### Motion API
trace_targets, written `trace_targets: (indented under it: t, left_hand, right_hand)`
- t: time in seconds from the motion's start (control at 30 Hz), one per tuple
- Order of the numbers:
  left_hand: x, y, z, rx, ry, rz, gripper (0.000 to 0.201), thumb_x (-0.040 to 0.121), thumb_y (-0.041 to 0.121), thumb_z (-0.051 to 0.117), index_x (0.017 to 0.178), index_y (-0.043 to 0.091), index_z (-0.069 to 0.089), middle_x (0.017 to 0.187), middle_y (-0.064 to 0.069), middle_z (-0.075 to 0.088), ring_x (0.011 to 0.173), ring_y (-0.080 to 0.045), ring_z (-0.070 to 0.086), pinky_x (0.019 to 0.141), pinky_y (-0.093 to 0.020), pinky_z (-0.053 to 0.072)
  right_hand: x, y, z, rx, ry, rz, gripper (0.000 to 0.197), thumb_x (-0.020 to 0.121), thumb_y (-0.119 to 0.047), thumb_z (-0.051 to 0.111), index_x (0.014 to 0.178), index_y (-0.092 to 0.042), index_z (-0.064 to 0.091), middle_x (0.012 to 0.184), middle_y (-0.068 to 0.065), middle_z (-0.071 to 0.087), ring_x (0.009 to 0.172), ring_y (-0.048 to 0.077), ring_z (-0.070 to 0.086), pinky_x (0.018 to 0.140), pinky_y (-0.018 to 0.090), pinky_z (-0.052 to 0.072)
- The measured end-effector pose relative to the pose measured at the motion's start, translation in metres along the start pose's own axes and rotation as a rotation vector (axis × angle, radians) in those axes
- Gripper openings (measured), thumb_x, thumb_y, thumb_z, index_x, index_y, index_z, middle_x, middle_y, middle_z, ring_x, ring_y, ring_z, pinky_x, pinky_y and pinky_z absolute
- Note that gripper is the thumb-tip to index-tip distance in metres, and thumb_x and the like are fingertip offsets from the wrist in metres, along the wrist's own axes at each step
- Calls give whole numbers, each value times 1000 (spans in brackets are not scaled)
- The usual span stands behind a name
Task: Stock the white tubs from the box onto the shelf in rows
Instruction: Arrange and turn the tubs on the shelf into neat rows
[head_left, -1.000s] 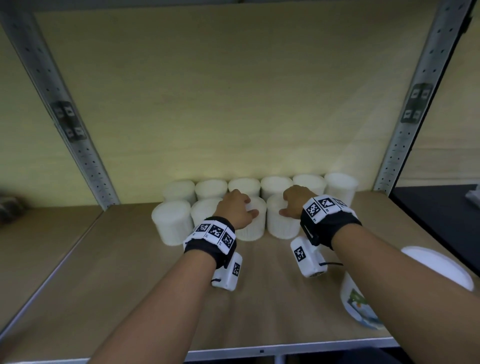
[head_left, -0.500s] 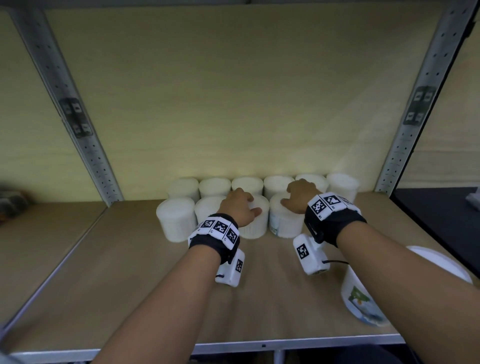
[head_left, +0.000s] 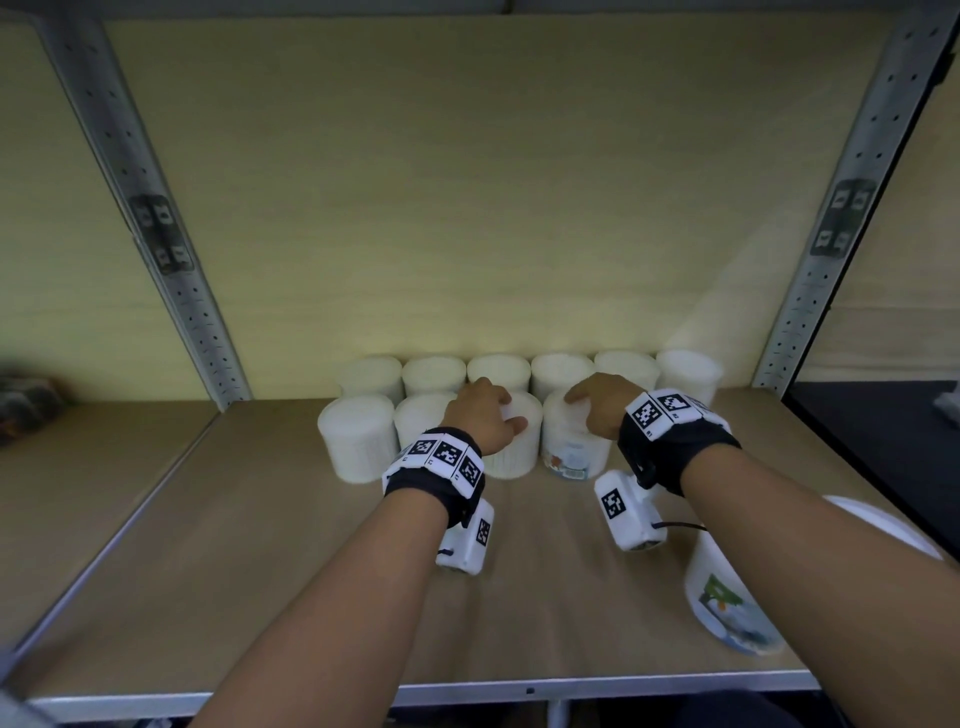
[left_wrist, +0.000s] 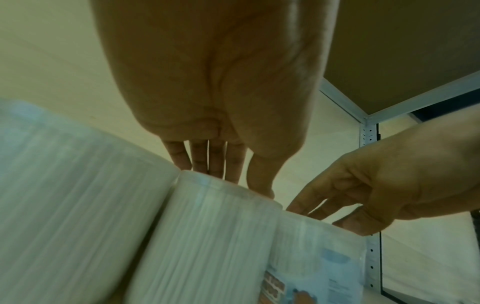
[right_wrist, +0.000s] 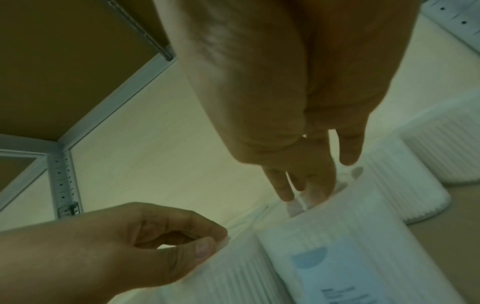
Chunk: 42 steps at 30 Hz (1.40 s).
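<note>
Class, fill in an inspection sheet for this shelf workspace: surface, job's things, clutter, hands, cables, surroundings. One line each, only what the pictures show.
Surface: wooden shelf with a metal front edge.
Job's things: back row of six white tubs; front row of four, the third tub and the labelled fourth tub under the hands; one more tub stands near the front right.
Clutter: dark blurred item in the left bay.
Hands: left hand grips the third tub's top; right hand rests on the fourth tub's top.
Cables: thin black lead at the right wrist camera.
Surroundings: perforated metal uprights, pale back panel.
</note>
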<state>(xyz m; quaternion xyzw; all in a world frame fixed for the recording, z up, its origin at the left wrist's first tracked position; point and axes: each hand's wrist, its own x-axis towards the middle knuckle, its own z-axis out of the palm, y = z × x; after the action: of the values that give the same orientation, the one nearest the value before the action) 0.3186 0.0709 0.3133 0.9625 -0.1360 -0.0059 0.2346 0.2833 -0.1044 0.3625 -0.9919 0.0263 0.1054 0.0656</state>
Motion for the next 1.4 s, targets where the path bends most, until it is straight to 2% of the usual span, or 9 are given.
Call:
trace_targets:
  t: [0.23, 0.43, 0.57, 0.7, 0.8, 0.9, 1.07, 1.23, 1.4]
  left_hand:
    - [-1, 0, 0, -12, -2, 9, 50, 88, 40, 60, 130, 13, 52, 132, -8, 47, 127, -25, 42, 107, -39, 36]
    - [-3, 2, -1, -4, -4, 13, 51, 89, 39, 59, 131, 13, 51, 134, -8, 47, 128, -25, 41, 108, -39, 35]
    - [-3, 3, -2, 5, -8, 13, 50, 89, 40, 59, 131, 13, 51, 134, -8, 46, 128, -25, 41, 108, -40, 35]
    - [-3, 2, -2, 12, -8, 13, 50, 89, 40, 58, 131, 13, 51, 134, -8, 46, 128, -25, 41, 108, -40, 35]
    - [-3, 2, -1, 5, -7, 8, 51, 89, 40, 59, 131, 13, 51, 134, -8, 46, 128, -25, 41, 108, -39, 35]
    - [-3, 3, -1, 1, 0, 10, 50, 89, 40, 59, 131, 13, 51, 134, -8, 47, 128, -26, 41, 108, -40, 35]
    - [-5, 3, -1, -5, 2, 8, 50, 89, 39, 59, 131, 13, 51, 135, -8, 46, 129, -25, 41, 108, -40, 35]
    - [-4, 3, -1, 2, -4, 10, 50, 89, 40, 58, 131, 13, 51, 133, -8, 46, 127, -26, 41, 107, -39, 35]
    - [-5, 3, -1, -6, -4, -3, 51, 89, 41, 58, 132, 14, 50, 134, -7, 46, 129, -25, 40, 108, -38, 34]
  right_hand:
    - [-3, 2, -3, 116, 56, -30, 53, 90, -3, 47, 141, -16, 45, 148, 8, 39, 134, 25, 42, 107, 29, 38]
    - [-3, 4, -1, 45, 116, 30, 56, 90, -42, 56, 131, -4, 53, 136, 14, 49, 124, 28, 50, 104, 34, 42]
    - [0, 1, 7, -20, 98, 37, 61, 88, -48, 56, 131, -5, 49, 134, 14, 48, 122, 29, 50, 101, 34, 43]
    - [-1, -1, 6, -43, 98, 36, 55, 91, -41, 56, 131, -4, 51, 134, 14, 51, 120, 28, 53, 99, 33, 45]
    - [-1, 0, 3, -31, 56, 26, 49, 92, -21, 55, 138, -6, 47, 142, 13, 46, 127, 28, 50, 105, 32, 43]
    - [-2, 1, 0, 31, 4, -5, 58, 91, -3, 51, 146, -13, 37, 151, 9, 35, 136, 25, 40, 111, 30, 37]
    - [-1, 2, 1, 67, 25, -45, 55, 88, 1, 47, 141, -16, 45, 149, 9, 38, 133, 26, 43, 107, 30, 40]
    - [1, -1, 1, 52, 150, 43, 46, 93, -27, 52, 135, -9, 49, 140, 16, 40, 128, 33, 41, 104, 36, 37]
    - [6, -4, 12, -11, 114, 77, 61, 90, -49, 53, 132, -6, 48, 136, 17, 44, 124, 33, 45, 101, 37, 39]
